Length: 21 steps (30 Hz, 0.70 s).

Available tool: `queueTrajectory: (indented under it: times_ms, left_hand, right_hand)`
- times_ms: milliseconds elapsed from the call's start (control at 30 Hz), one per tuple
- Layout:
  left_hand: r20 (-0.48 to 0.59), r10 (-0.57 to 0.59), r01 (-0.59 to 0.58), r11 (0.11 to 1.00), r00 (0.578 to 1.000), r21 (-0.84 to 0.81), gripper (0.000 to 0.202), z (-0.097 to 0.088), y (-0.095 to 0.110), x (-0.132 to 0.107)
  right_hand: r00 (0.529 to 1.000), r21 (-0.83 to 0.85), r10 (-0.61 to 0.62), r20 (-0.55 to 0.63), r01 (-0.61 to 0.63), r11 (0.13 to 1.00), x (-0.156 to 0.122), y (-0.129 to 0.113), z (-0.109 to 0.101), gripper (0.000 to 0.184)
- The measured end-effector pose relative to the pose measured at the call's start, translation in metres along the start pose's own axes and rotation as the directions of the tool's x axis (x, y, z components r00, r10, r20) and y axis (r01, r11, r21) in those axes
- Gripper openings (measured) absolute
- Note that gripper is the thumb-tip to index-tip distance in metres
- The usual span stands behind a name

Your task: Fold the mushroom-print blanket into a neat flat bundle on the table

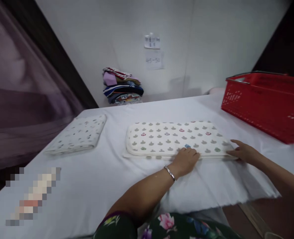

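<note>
A folded cream cloth printed with grey, red, blue and green duck-like figures lies flat on the white-covered table. My left hand is closed at its front edge, right of the middle, fingers curled over the layers and their tips partly hidden. At the right front corner is my right hand; its fingers are spread, one pointing left over the cloth's side and a lower one touching the corner. Farther left lies a second folded white cloth with small dark prints, apart from both hands.
A red plastic basket with a metal handle stands at the right back. Folded fabrics are in a stack against the wall, beyond the far table edge. A purple curtain hangs at the left. Something pixelated lies front left.
</note>
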<state>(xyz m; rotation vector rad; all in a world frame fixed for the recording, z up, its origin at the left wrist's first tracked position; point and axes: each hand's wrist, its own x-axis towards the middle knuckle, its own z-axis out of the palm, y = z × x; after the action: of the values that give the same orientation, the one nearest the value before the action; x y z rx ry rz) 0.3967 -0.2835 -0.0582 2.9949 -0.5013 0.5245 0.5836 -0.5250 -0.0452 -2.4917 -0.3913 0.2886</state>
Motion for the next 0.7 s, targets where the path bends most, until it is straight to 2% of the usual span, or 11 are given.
queueTrajectory:
  times_ms: [33, 67, 100, 133, 200, 267, 333, 433, 567, 700]
  left_hand:
    - [-0.002, 0.0, 0.0, 1.0, 1.0, 0.007, 0.019, 0.0, 0.0, 0.0]
    - [-0.007, -0.002, 0.002, 1.0, 1.0, 0.011, 0.019, -0.001, 0.001, -0.001]
    - [-0.014, -0.006, 0.006, 1.0, 1.0, 0.015, 0.019, -0.001, 0.002, -0.001]
    - [-0.021, -0.01, 0.01, 1.0, 1.0, 0.017, 0.019, -0.001, 0.003, -0.001]
    - [-0.031, -0.017, 0.018, 1.0, 0.999, 0.023, 0.017, -0.001, 0.004, -0.002]
    - [-0.033, -0.031, 0.033, 0.999, 0.999, 0.037, 0.013, -0.003, 0.003, -0.004]
    - [-0.026, -0.046, 0.048, 0.997, 0.999, 0.054, 0.012, -0.006, 0.0, -0.009]
    - [0.002, -0.075, 0.075, 0.995, 0.997, 0.068, 0.013, -0.012, -0.008, -0.021]
    - [0.057, -0.155, 0.152, 0.987, 0.986, 0.06, 0.022, -0.026, -0.026, -0.048]
    - [0.075, -0.254, 0.249, 0.966, 0.964, 0.063, 0.032, -0.04, -0.044, -0.08]
  right_hand:
    - [0.987, -0.143, -0.143, -0.077, 0.131, 0.981, 0.0, -0.001, 0.004, 0.068]
    - [0.945, -0.265, -0.301, -0.125, 0.261, 0.928, -0.002, -0.005, 0.009, 0.064]
    - [0.878, -0.343, -0.457, -0.141, 0.389, 0.855, -0.006, -0.01, 0.015, 0.059]
    - [0.79, -0.373, -0.595, -0.144, 0.514, 0.773, -0.011, -0.017, 0.024, 0.053]
    - [0.629, -0.347, -0.772, -0.089, 0.707, 0.616, -0.022, -0.03, 0.043, 0.046]
    - [0.534, -0.321, -0.845, -0.02, 0.797, 0.511, -0.031, -0.038, 0.064, 0.044]
    - [0.5, -0.343, -0.865, 0.026, 0.818, 0.462, -0.034, -0.037, 0.08, 0.046]
    - [0.5, -0.377, -0.865, 0.043, 0.81, 0.45, -0.031, -0.028, 0.091, 0.048]
    - [0.499, -0.375, -0.866, 0.048, 0.812, 0.447, -0.028, -0.024, 0.089, 0.047]
    - [0.508, -0.36, -0.86, 0.043, 0.811, 0.461, -0.036, -0.034, 0.084, 0.045]
